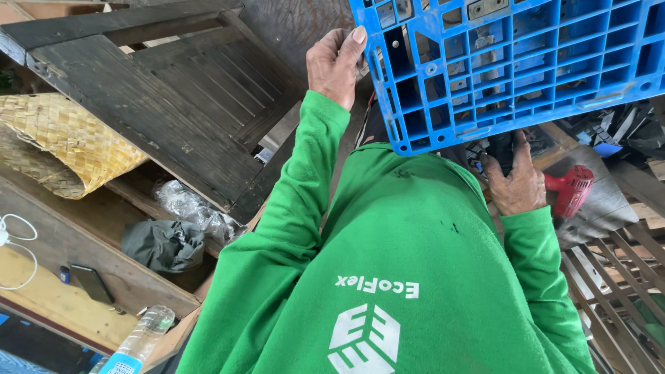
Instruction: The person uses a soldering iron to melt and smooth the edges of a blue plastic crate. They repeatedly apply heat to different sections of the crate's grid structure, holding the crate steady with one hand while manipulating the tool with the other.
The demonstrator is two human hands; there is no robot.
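Observation:
I look down my own green long-sleeved shirt [388,277]. My left hand [336,66] is raised and its fingers are closed over the left edge of a blue plastic grid crate [512,62], which is held up and tilted in front of me. Below the crate's lower edge, my right hand [516,180] is wrapped round a red and black power drill [571,190]. The drill's red body sticks out to the right of the hand. Its black part points up under the crate and is partly hidden.
A dark wooden slatted panel [159,97] leans at the left, with a woven straw basket [62,142] beside it. Below lie crumpled clear plastic [190,208], a grey cloth [163,242], a phone [91,282], a white cable [17,249] and a water bottle [138,339]. Wooden slats [623,270] lie at the right.

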